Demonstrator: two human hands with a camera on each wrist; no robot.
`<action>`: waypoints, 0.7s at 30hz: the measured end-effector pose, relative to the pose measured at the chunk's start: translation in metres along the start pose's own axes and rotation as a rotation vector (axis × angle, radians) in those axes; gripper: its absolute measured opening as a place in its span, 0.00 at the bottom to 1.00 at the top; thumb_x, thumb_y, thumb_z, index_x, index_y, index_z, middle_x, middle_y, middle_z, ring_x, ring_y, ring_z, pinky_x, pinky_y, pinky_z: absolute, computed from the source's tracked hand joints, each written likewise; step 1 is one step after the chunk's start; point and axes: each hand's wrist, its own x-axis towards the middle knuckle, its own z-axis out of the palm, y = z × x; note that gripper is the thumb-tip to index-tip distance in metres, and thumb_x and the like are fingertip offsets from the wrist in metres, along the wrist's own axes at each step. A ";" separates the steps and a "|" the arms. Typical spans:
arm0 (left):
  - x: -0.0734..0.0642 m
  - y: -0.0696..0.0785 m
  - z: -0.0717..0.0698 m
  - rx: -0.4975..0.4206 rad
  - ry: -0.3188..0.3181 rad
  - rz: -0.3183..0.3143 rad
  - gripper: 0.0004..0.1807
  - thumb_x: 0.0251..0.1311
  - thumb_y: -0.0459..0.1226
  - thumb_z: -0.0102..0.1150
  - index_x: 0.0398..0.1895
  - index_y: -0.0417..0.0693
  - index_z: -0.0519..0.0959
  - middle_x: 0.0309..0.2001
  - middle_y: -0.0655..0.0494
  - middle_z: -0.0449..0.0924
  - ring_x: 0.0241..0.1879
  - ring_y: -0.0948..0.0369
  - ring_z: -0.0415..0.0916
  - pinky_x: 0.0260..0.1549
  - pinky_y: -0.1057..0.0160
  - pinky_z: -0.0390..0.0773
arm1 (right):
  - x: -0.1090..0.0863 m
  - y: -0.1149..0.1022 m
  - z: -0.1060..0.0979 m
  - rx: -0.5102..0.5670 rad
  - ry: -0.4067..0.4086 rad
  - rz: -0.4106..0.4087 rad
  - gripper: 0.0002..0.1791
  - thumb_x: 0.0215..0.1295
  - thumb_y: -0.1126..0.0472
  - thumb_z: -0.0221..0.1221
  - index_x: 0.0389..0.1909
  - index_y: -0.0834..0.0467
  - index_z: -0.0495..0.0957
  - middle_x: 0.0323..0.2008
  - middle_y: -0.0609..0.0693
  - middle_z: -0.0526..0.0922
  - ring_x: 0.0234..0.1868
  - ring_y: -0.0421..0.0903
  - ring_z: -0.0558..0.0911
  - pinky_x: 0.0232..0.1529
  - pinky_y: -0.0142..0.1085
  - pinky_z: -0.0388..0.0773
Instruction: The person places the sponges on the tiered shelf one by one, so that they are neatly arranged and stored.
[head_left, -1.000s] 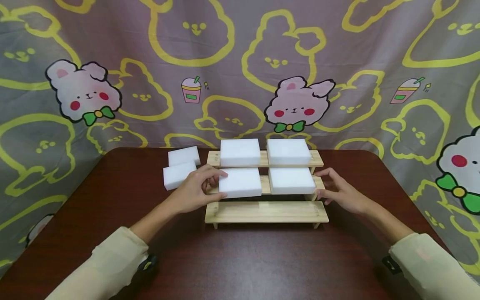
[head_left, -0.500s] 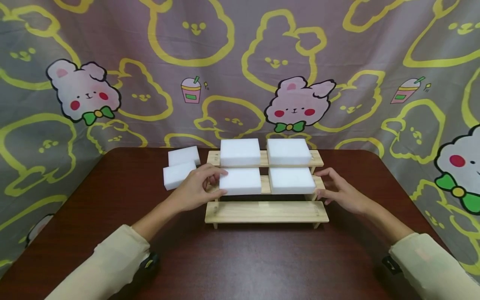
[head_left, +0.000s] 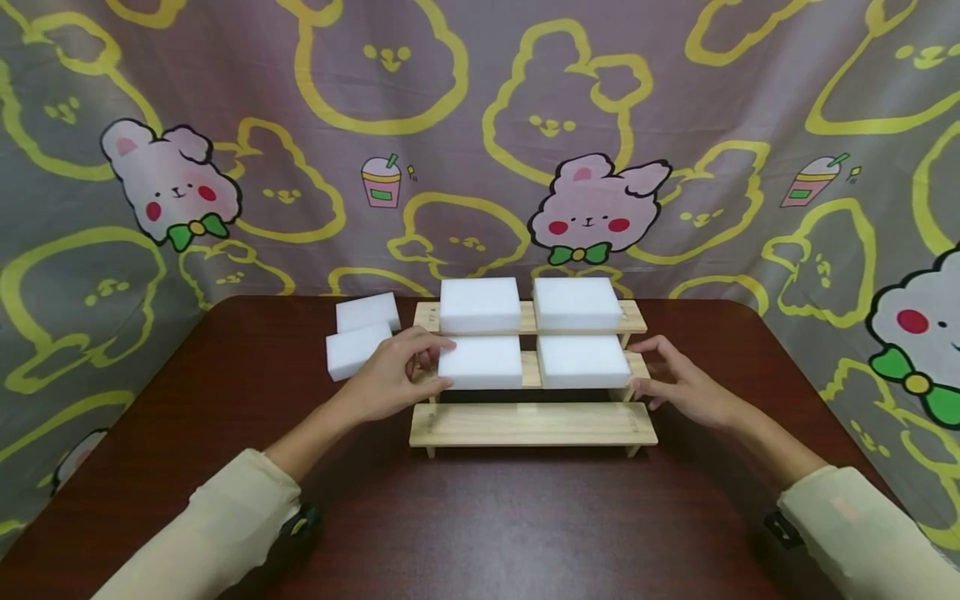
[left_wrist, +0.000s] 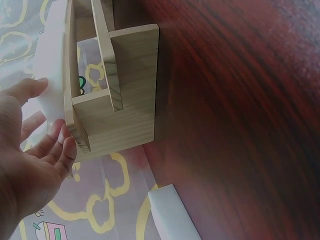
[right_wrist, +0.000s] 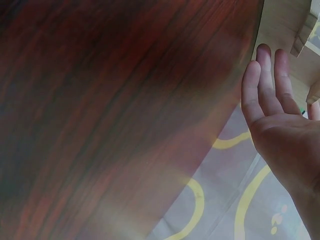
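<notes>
A three-tier wooden rack (head_left: 532, 423) stands on the table. On its middle tier lie a left white foam block (head_left: 480, 362) and a right white foam block (head_left: 583, 360). My left hand (head_left: 390, 375) holds the left block at its left end, thumb at the front corner and forefinger at the back. In the left wrist view, the thumb of that hand (left_wrist: 30, 160) lies against the block (left_wrist: 50, 65), other fingers by the tier's end. At the rack's right end is my right hand (head_left: 690, 387), its fingers fairly straight in the right wrist view.
On the top tier sit two more white foam blocks, one left (head_left: 480, 302) and one right (head_left: 577, 302). Left of the rack, two loose foam blocks (head_left: 356, 350) lie on the dark red table (head_left: 525, 517). A patterned curtain (head_left: 465, 150) hangs behind.
The left block on the middle tier has settled: its front edge dipped a second ago and now lies level with the shelf. Both hands have hardly moved.
</notes>
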 end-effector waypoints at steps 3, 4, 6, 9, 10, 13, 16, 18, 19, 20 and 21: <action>0.000 0.000 0.000 0.001 0.001 -0.001 0.23 0.59 0.33 0.75 0.57 0.35 0.81 0.39 0.50 0.74 0.31 0.58 0.70 0.29 0.68 0.70 | 0.000 0.000 0.000 0.001 0.000 0.000 0.27 0.75 0.63 0.59 0.67 0.65 0.58 0.61 0.70 0.71 0.44 0.48 0.84 0.37 0.45 0.83; 0.000 0.000 0.000 0.001 0.002 -0.003 0.23 0.59 0.33 0.75 0.57 0.35 0.82 0.39 0.50 0.74 0.31 0.58 0.70 0.29 0.68 0.70 | 0.000 0.000 0.000 0.001 0.001 -0.001 0.27 0.75 0.63 0.59 0.67 0.65 0.58 0.60 0.70 0.71 0.44 0.47 0.84 0.36 0.45 0.83; 0.000 0.000 0.001 0.001 0.003 -0.005 0.23 0.59 0.33 0.75 0.57 0.36 0.82 0.39 0.49 0.75 0.31 0.58 0.70 0.29 0.68 0.70 | 0.000 0.000 0.000 0.002 0.002 -0.006 0.27 0.75 0.63 0.59 0.67 0.65 0.58 0.59 0.70 0.72 0.44 0.46 0.84 0.36 0.44 0.83; 0.000 0.000 0.001 -0.002 0.003 -0.010 0.24 0.59 0.33 0.75 0.58 0.36 0.81 0.38 0.49 0.75 0.31 0.58 0.69 0.29 0.68 0.70 | 0.000 0.001 0.000 0.003 0.004 -0.013 0.26 0.76 0.64 0.59 0.66 0.65 0.58 0.57 0.70 0.73 0.43 0.45 0.84 0.35 0.44 0.83; -0.001 0.001 0.001 0.000 0.004 -0.010 0.24 0.59 0.33 0.75 0.58 0.36 0.81 0.39 0.49 0.75 0.30 0.57 0.70 0.29 0.68 0.70 | 0.000 0.001 0.000 0.004 0.004 -0.014 0.26 0.75 0.64 0.59 0.66 0.65 0.58 0.57 0.69 0.73 0.43 0.45 0.84 0.35 0.44 0.83; -0.004 0.001 -0.001 0.009 0.013 -0.013 0.24 0.59 0.34 0.75 0.58 0.36 0.82 0.40 0.48 0.77 0.31 0.56 0.72 0.29 0.67 0.72 | 0.000 0.001 0.001 0.008 0.000 -0.011 0.27 0.75 0.64 0.59 0.66 0.66 0.58 0.57 0.69 0.73 0.42 0.45 0.84 0.35 0.44 0.83; -0.008 0.001 -0.006 0.030 0.037 -0.010 0.24 0.57 0.35 0.76 0.56 0.38 0.82 0.41 0.48 0.78 0.33 0.54 0.75 0.30 0.64 0.75 | 0.000 0.001 0.002 0.010 0.001 -0.006 0.27 0.75 0.64 0.59 0.67 0.66 0.58 0.57 0.69 0.73 0.43 0.46 0.84 0.36 0.44 0.83; -0.010 0.000 -0.010 0.038 0.053 -0.014 0.22 0.57 0.34 0.76 0.55 0.39 0.83 0.40 0.48 0.78 0.35 0.53 0.75 0.32 0.63 0.76 | 0.000 0.001 0.002 0.010 0.003 -0.005 0.27 0.75 0.64 0.59 0.67 0.66 0.58 0.57 0.70 0.73 0.43 0.46 0.84 0.36 0.44 0.83; -0.012 -0.002 -0.012 0.040 0.060 -0.015 0.21 0.57 0.34 0.76 0.54 0.39 0.83 0.40 0.48 0.78 0.36 0.52 0.76 0.33 0.62 0.76 | 0.000 0.001 0.002 0.010 0.004 -0.006 0.27 0.75 0.64 0.59 0.67 0.66 0.58 0.57 0.70 0.73 0.43 0.46 0.84 0.36 0.45 0.83; -0.013 -0.003 -0.013 0.043 0.065 -0.019 0.21 0.57 0.34 0.76 0.53 0.40 0.83 0.39 0.48 0.78 0.36 0.52 0.75 0.33 0.62 0.75 | 0.000 0.000 0.002 0.011 0.005 -0.007 0.27 0.76 0.64 0.59 0.67 0.66 0.58 0.57 0.70 0.73 0.43 0.46 0.84 0.36 0.45 0.83; -0.015 -0.004 -0.015 0.041 0.069 -0.025 0.20 0.57 0.34 0.76 0.53 0.40 0.83 0.38 0.48 0.78 0.37 0.51 0.75 0.33 0.61 0.75 | 0.000 0.000 0.002 0.011 0.004 -0.009 0.27 0.76 0.64 0.59 0.67 0.66 0.58 0.57 0.70 0.73 0.43 0.47 0.84 0.36 0.45 0.83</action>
